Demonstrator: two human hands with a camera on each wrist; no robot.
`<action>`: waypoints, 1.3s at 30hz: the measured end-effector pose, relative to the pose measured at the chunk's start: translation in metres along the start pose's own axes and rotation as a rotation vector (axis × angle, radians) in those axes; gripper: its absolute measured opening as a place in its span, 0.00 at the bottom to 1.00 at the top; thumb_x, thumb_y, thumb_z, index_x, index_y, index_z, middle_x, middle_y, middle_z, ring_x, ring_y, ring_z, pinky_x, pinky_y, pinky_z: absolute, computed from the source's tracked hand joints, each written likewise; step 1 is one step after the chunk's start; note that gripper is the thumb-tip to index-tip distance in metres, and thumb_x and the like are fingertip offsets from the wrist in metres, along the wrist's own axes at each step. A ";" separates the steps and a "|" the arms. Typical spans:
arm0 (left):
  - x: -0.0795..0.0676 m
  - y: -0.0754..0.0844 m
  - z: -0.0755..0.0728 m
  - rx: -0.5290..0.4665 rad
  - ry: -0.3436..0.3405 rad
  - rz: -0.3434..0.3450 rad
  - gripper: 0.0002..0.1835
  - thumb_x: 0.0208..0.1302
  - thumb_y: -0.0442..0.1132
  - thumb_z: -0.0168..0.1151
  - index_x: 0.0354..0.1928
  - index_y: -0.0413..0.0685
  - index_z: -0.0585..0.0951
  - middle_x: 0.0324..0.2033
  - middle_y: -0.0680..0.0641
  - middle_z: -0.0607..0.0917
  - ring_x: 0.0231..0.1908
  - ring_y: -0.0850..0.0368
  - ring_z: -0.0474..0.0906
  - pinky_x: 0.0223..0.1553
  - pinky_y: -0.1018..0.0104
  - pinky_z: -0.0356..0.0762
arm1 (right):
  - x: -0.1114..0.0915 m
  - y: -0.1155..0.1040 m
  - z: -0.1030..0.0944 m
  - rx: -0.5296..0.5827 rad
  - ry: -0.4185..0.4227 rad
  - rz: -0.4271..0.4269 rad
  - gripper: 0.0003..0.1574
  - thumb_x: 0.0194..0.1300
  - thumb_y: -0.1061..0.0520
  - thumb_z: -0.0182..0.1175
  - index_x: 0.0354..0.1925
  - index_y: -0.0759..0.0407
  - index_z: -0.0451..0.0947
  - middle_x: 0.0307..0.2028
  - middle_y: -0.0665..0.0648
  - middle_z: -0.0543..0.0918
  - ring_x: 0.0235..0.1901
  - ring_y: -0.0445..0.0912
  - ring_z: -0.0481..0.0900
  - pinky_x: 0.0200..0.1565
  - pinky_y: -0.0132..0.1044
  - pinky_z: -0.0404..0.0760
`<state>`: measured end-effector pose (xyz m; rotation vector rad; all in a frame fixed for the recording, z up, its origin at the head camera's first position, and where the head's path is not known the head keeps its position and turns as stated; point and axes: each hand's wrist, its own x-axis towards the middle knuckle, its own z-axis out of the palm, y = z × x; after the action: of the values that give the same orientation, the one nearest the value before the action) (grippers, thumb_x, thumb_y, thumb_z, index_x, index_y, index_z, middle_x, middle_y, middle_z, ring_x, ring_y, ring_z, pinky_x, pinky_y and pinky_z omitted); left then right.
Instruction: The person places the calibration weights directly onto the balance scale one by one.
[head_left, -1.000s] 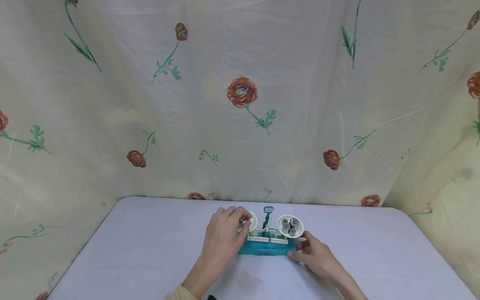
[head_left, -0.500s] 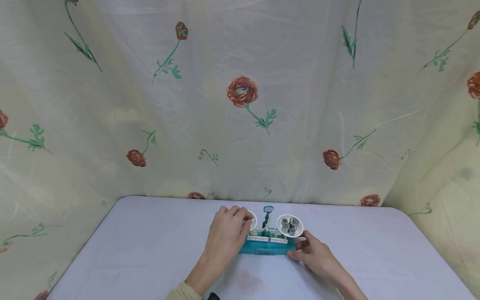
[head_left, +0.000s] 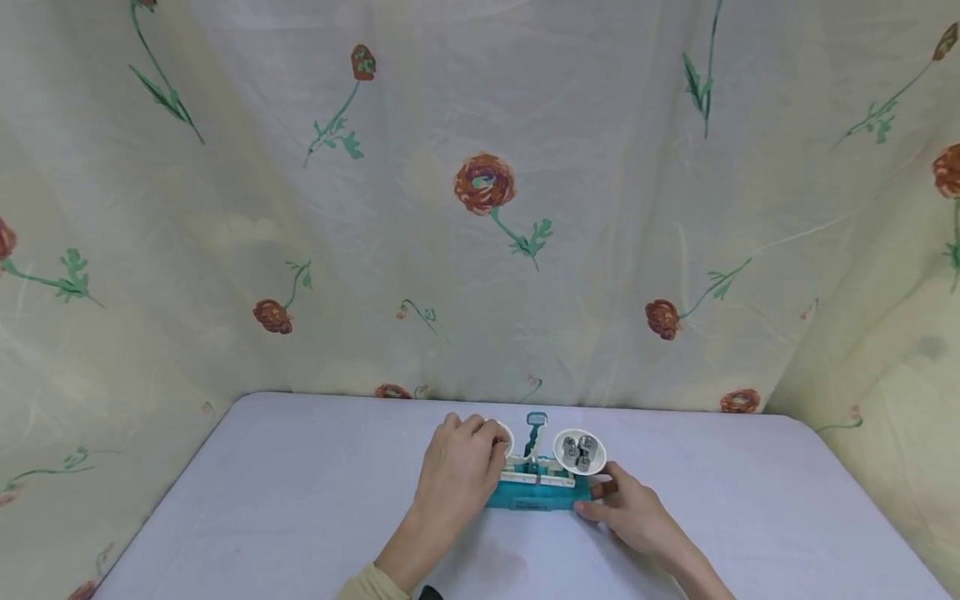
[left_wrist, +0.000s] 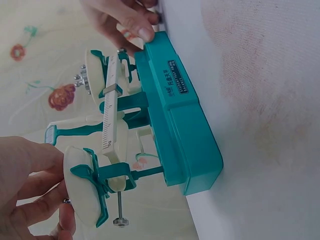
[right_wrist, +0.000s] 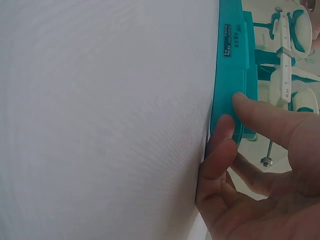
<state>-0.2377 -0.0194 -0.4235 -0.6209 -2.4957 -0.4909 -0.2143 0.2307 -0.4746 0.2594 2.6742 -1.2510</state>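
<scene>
A teal-and-white pan balance (head_left: 532, 500) stands upright on the table. My left hand (head_left: 459, 471) is over its left pan (left_wrist: 80, 187), fingers bent at the rim. A small shiny metal bit (left_wrist: 66, 201) shows beside those fingers; whether they pinch it is hidden. My right hand (right_wrist: 265, 165) grips the right end of the teal base, with the thumb (right_wrist: 247, 106) against it and the fingers curled close to the tablecloth. Several shiny metal weights (head_left: 581, 451) sit together in the right pan (head_left: 602, 465).
A pale cloth (head_left: 285, 492) covers the table. Behind it hangs a flowered curtain (head_left: 585, 275), which also runs along both sides. The balance's pointer post (head_left: 536, 429) rises between the pans, and a threaded rod with a metal nut (left_wrist: 120, 222) sticks out beyond the left pan.
My left hand has shifted slightly to the right over the left pan, covering more of it and the base's left end. The right hand and the weights in the right pan stay put.
</scene>
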 end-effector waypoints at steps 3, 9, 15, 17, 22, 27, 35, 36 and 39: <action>0.000 0.000 -0.001 -0.005 -0.007 -0.006 0.03 0.70 0.40 0.73 0.35 0.55 0.91 0.34 0.55 0.91 0.29 0.61 0.67 0.32 0.74 0.63 | -0.001 -0.001 0.000 -0.002 0.009 -0.015 0.38 0.66 0.52 0.76 0.67 0.63 0.73 0.51 0.60 0.86 0.45 0.47 0.81 0.36 0.39 0.85; 0.000 0.001 -0.001 -0.029 -0.020 -0.021 0.04 0.71 0.39 0.72 0.35 0.54 0.90 0.34 0.54 0.91 0.28 0.61 0.65 0.32 0.74 0.62 | -0.001 0.000 0.001 -0.016 0.034 -0.054 0.35 0.65 0.52 0.76 0.63 0.63 0.75 0.49 0.59 0.87 0.44 0.47 0.82 0.35 0.39 0.84; 0.001 0.001 -0.001 -0.035 -0.027 -0.031 0.03 0.71 0.40 0.72 0.36 0.54 0.90 0.33 0.54 0.91 0.27 0.61 0.63 0.32 0.74 0.61 | -0.001 0.002 0.001 -0.010 0.032 -0.054 0.34 0.65 0.52 0.76 0.62 0.63 0.74 0.50 0.60 0.87 0.44 0.47 0.83 0.35 0.40 0.85; 0.002 0.001 -0.001 -0.037 -0.033 -0.031 0.03 0.71 0.40 0.72 0.37 0.54 0.90 0.34 0.54 0.91 0.27 0.61 0.64 0.32 0.74 0.61 | -0.001 0.002 0.000 -0.009 0.029 -0.055 0.35 0.66 0.52 0.76 0.63 0.63 0.74 0.51 0.61 0.86 0.44 0.48 0.83 0.35 0.40 0.86; 0.002 0.001 -0.001 -0.040 -0.045 -0.031 0.03 0.71 0.39 0.72 0.38 0.55 0.91 0.35 0.54 0.92 0.28 0.61 0.65 0.31 0.74 0.62 | 0.000 0.001 0.001 -0.011 0.019 -0.028 0.37 0.66 0.52 0.76 0.65 0.63 0.73 0.52 0.61 0.86 0.45 0.48 0.82 0.35 0.39 0.86; 0.002 0.000 -0.002 -0.029 -0.038 -0.025 0.03 0.71 0.39 0.72 0.38 0.55 0.91 0.35 0.53 0.92 0.28 0.61 0.65 0.31 0.74 0.63 | 0.002 0.002 0.002 -0.022 0.013 -0.026 0.38 0.66 0.51 0.76 0.66 0.64 0.73 0.52 0.62 0.86 0.44 0.48 0.82 0.36 0.40 0.86; -0.003 -0.006 -0.007 -0.057 0.022 -0.032 0.04 0.70 0.39 0.73 0.43 0.57 0.90 0.41 0.53 0.91 0.35 0.57 0.74 0.35 0.71 0.72 | 0.001 0.001 0.002 -0.008 0.017 -0.020 0.36 0.65 0.51 0.76 0.64 0.62 0.74 0.52 0.61 0.86 0.44 0.47 0.82 0.35 0.39 0.86; -0.004 -0.007 -0.009 -0.066 0.030 -0.038 0.04 0.71 0.39 0.73 0.44 0.57 0.90 0.42 0.53 0.91 0.36 0.57 0.75 0.36 0.70 0.73 | 0.001 0.000 0.002 -0.006 0.018 -0.015 0.36 0.65 0.52 0.76 0.64 0.62 0.74 0.52 0.60 0.86 0.44 0.47 0.82 0.35 0.39 0.86; -0.007 -0.013 -0.014 -0.085 0.042 -0.068 0.05 0.70 0.40 0.74 0.46 0.58 0.89 0.43 0.53 0.90 0.37 0.57 0.75 0.36 0.70 0.75 | 0.000 0.001 0.001 -0.002 0.015 -0.020 0.36 0.65 0.51 0.76 0.64 0.62 0.74 0.51 0.60 0.86 0.45 0.47 0.82 0.35 0.39 0.85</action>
<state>-0.2337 -0.0389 -0.4187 -0.5535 -2.4731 -0.6323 -0.2144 0.2304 -0.4761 0.2439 2.6970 -1.2573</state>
